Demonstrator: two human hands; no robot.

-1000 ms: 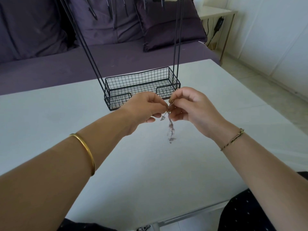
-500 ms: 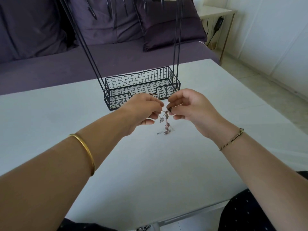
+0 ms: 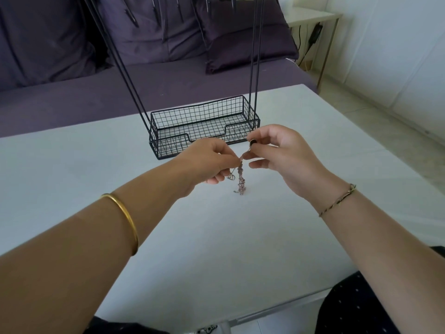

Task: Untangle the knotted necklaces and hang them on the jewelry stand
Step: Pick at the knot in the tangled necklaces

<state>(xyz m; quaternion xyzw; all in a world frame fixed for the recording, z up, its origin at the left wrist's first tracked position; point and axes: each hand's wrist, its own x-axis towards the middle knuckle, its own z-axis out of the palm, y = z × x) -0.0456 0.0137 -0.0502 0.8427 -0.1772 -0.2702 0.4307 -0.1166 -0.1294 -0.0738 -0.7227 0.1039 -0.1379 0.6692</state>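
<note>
Lettering or brand marks cannot be read on anything in your view. Your left hand (image 3: 207, 162) is curled, its thumb and forefinger pinched on the top of the knotted necklaces (image 3: 239, 180); the other fingers fold loosely beneath. Your right hand (image 3: 280, 155) is half open, its thumb and forefinger tips meeting the same top end of the chains from the other side, with a small dark piece, too small to identify, at the forefinger tip; the remaining fingers are spread and relaxed. The necklaces hang as one short tangled bunch between and just below the two hands, above the white table (image 3: 216, 237); whether the lower end touches the surface cannot be told. The jewelry stand (image 3: 204, 126), a black wire basket with thin uprights rising out of view, sits on the table just beyond your hands. A gold bangle (image 3: 125, 220) circles your left forearm and a thin bracelet (image 3: 337, 201) your right wrist.
</note>
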